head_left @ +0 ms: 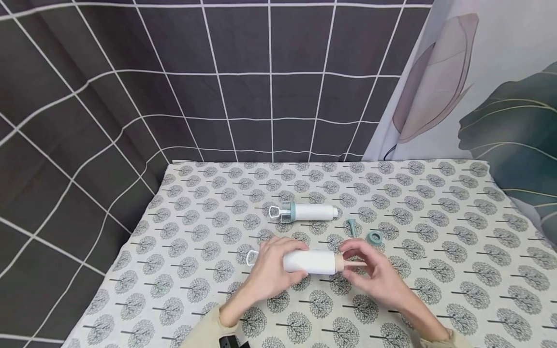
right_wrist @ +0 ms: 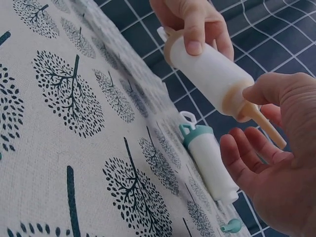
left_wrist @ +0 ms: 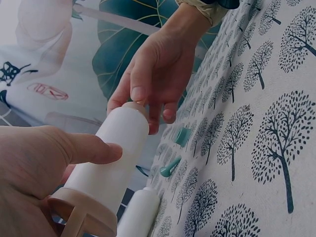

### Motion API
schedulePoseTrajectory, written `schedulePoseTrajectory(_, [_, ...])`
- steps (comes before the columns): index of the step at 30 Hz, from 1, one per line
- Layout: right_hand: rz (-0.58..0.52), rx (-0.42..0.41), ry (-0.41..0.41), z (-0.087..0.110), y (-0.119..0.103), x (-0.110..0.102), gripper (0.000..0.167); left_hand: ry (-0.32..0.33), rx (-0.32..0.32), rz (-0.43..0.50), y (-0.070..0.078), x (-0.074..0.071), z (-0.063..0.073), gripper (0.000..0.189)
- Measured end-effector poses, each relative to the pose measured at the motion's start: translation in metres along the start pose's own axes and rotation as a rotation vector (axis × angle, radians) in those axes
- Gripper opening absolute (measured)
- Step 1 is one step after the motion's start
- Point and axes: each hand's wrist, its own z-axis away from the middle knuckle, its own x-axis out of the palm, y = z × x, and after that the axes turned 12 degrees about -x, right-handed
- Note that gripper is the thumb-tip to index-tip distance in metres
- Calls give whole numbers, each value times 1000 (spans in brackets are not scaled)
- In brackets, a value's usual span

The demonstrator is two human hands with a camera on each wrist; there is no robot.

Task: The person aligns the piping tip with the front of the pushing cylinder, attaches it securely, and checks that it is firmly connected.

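one gridded curtain (head_left: pixel 249 99) backs tree-print cloth (head_left: pixel 439 309); left fingers (head_left: pixel 292 245) grip a tube (head_left: pixel 316 262), right fingers (head_left: pixel 362 247) its nozzle (head_left: pixel 353 264).

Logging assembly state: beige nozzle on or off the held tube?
On: beige nozzle projects from the collar at the end of the white tube. Tightness: cannot tell.

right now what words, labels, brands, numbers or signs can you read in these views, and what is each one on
No readable words, labels, brands, numbers or signs.
Red mark and black mark on the pale curtain: too unclear to tell whether either is writing.
Held white cylinder and other white cylinder: no print can be made out on their visible sides.
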Motion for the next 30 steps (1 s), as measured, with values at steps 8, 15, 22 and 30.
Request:
schedulePoseTrajectory(8, [22,9,0,1,1,1,49,0,-6,-17,0,1,0,46])
schedulePoseTrajectory(15, [52,17,-13,0,0,1,46,-6,-10,-5,1,1,0,46])
schedulePoseTrajectory(22, [79,42,-5,0,-2,3,44,-1,8,-10,1,2,-1,46])
schedulePoseTrajectory(30, [65,93,8,0,-2,4,42,-7,0,-15,2,1,-1,45])
